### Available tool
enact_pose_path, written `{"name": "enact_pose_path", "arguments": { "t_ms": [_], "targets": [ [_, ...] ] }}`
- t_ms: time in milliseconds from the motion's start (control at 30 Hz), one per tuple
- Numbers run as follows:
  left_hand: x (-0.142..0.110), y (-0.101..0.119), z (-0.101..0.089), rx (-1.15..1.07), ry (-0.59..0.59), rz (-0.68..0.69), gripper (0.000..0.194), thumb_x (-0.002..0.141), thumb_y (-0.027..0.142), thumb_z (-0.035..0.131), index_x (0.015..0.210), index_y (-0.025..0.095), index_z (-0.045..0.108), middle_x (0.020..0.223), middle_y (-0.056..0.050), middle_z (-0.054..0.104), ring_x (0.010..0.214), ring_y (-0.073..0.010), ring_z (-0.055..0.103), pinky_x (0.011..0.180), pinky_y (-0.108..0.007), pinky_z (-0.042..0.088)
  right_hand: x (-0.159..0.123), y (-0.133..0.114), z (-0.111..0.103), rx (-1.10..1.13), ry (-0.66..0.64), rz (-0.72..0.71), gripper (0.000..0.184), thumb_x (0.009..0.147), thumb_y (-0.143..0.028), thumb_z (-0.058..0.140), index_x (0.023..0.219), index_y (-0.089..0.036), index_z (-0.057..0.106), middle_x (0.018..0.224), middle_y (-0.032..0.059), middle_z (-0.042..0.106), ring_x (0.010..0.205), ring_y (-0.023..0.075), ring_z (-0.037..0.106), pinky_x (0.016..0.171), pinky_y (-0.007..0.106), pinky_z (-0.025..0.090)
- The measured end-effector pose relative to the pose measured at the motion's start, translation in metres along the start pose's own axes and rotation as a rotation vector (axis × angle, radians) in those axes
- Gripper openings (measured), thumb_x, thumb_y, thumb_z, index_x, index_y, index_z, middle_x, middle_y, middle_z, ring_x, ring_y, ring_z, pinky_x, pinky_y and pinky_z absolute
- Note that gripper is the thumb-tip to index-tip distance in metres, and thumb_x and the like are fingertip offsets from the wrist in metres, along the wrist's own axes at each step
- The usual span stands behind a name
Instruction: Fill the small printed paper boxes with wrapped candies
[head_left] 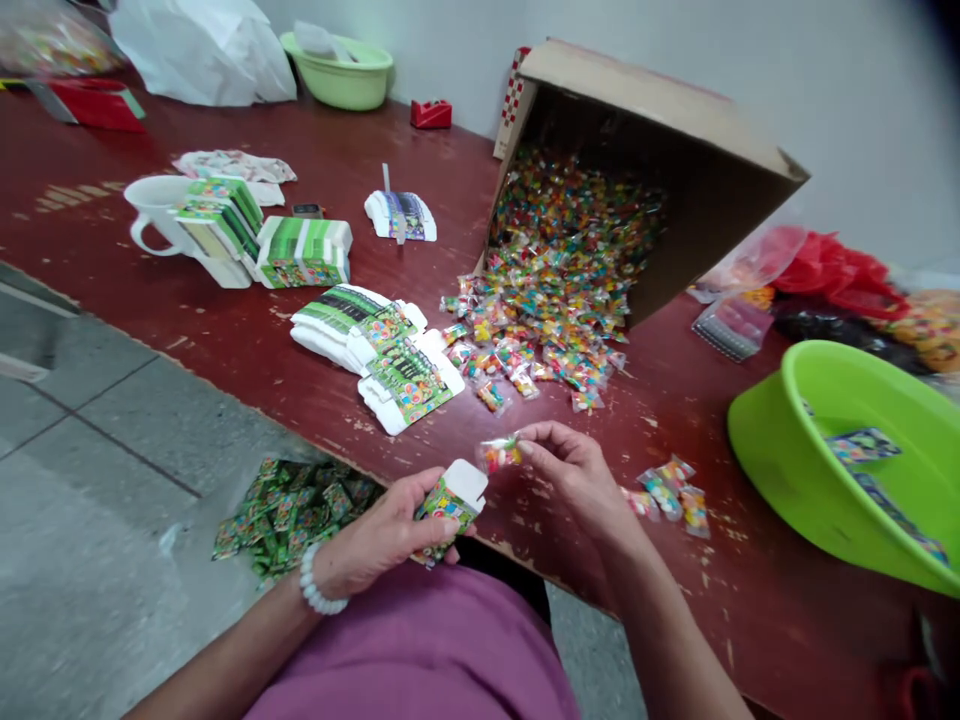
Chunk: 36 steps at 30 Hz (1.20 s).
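Note:
My left hand (401,520) is closed around a small green printed candy box (448,512) whose white end flap stands up. Between the thumb and fingers of my right hand (566,465) is a clear packet of colourful candies (501,455), held a little to the right of the box and apart from it. Beyond my hands, flattened green cartons (409,385) lie fanned on the table. Many similar candy packets (562,290) spill out of a tipped cardboard box (712,140). A few more packets (675,490) rest by my right forearm.
A lime-green basin (795,470) stands at the right, with printed pieces inside. Stacked green boxes (304,250) sit beside a white mug (154,205). Further back are a banded purple carton stack (416,218), a red tape dispenser (431,114) and a pale basin (352,80). Green packets (292,510) lie below the table edge.

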<state>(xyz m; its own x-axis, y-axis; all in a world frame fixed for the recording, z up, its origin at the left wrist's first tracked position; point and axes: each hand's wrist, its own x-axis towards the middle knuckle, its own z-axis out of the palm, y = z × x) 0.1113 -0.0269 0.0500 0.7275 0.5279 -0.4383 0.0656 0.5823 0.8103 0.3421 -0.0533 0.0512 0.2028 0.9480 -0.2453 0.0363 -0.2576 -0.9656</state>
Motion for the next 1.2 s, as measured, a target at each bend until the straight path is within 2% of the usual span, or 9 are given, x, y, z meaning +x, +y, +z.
{"name": "enact_pose_path", "arguments": {
  "t_ms": [100,233,433,567,633,767,933,1067,1200],
  "targets": [
    [-0.002,0.001,0.004,0.027,-0.014,0.005,0.039,0.081,0.033,0.07,0.116,0.017,0.06,0.091,-0.004,0.064,0.068,-0.0129,0.058,0.063,-0.025,0.049,-0.016,-0.002,0.012,-0.156,-0.084,-0.056,0.015,0.086,-0.032,0.064,0.087,-0.019,0.07,0.08,0.0026,0.073,0.071,0.0162,0.064,0.068,0.028,0.049],
    [-0.003,-0.002,0.006,0.059,-0.019,0.036,0.034,0.082,0.032,0.068,0.111,0.018,0.058,0.093,-0.003,0.062,0.069,-0.0114,0.056,0.063,-0.025,0.049,-0.026,-0.002,0.025,-0.35,-0.124,-0.171,0.013,0.088,-0.027,0.061,0.088,-0.02,0.072,0.08,0.0021,0.073,0.069,0.0151,0.064,0.067,0.027,0.05],
    [-0.004,-0.005,0.004,0.047,-0.034,0.077,0.028,0.083,0.031,0.068,0.106,0.018,0.057,0.091,-0.001,0.058,0.069,-0.01,0.054,0.062,-0.022,0.05,-0.028,-0.004,0.034,-0.375,-0.102,-0.239,0.008,0.088,-0.023,0.063,0.088,-0.02,0.07,0.078,0.0014,0.072,0.067,0.0136,0.064,0.064,0.025,0.049],
    [-0.002,-0.009,0.004,-0.085,0.023,0.07,0.026,0.084,0.031,0.067,0.105,0.019,0.059,0.086,-0.001,0.06,0.068,-0.0119,0.056,0.058,-0.022,0.051,-0.032,-0.013,0.037,-0.521,-0.214,-0.472,0.014,0.092,-0.025,0.059,0.086,-0.021,0.071,0.081,0.0035,0.066,0.077,0.0167,0.061,0.072,0.03,0.049],
    [0.0,-0.01,0.005,-0.197,0.071,0.032,0.03,0.088,0.043,0.061,0.103,0.017,0.062,0.082,-0.003,0.064,0.064,-0.0137,0.059,0.053,-0.023,0.051,-0.035,-0.014,0.039,-0.508,-0.224,-0.565,0.018,0.096,-0.025,0.054,0.095,-0.023,0.072,0.094,0.0059,0.065,0.09,0.0191,0.061,0.082,0.034,0.049],
    [0.002,-0.011,0.003,-0.345,0.17,-0.044,0.049,0.089,0.06,0.052,0.096,0.014,0.066,0.072,-0.006,0.067,0.052,-0.0148,0.061,0.048,-0.025,0.053,-0.04,0.006,0.051,-0.233,0.035,-0.436,0.017,0.091,-0.026,0.061,0.108,-0.024,0.064,0.099,0.0042,0.06,0.083,0.0163,0.062,0.072,0.029,0.053],
    [0.002,-0.011,0.005,-0.393,0.34,-0.052,0.03,0.082,0.042,0.067,0.094,0.014,0.066,0.067,-0.003,0.068,0.048,-0.0149,0.061,0.045,-0.026,0.054,-0.047,0.033,0.082,0.046,0.074,-0.283,0.01,0.087,-0.03,0.066,0.094,-0.022,0.068,0.096,0.003,0.056,0.065,0.0108,0.059,0.054,0.023,0.053],
    [0.001,-0.01,0.011,-0.386,0.411,-0.014,0.03,0.08,0.042,0.067,0.093,0.016,0.063,0.064,-0.001,0.067,0.045,-0.0146,0.059,0.042,-0.026,0.053,-0.047,0.029,0.09,0.09,0.16,-0.286,0.014,0.086,-0.032,0.068,0.097,-0.024,0.069,0.095,0.0028,0.056,0.059,0.0093,0.056,0.045,0.02,0.049],
    [0.0,-0.014,0.015,-0.258,0.453,0.103,0.033,0.079,0.044,0.069,0.098,0.018,0.062,0.071,0.001,0.066,0.052,-0.014,0.059,0.046,-0.025,0.053,-0.043,0.019,0.077,-0.074,0.052,-0.403,0.009,0.089,-0.027,0.064,0.088,-0.023,0.072,0.095,0.0044,0.06,0.074,0.0132,0.062,0.064,0.026,0.054]
  ]
}}
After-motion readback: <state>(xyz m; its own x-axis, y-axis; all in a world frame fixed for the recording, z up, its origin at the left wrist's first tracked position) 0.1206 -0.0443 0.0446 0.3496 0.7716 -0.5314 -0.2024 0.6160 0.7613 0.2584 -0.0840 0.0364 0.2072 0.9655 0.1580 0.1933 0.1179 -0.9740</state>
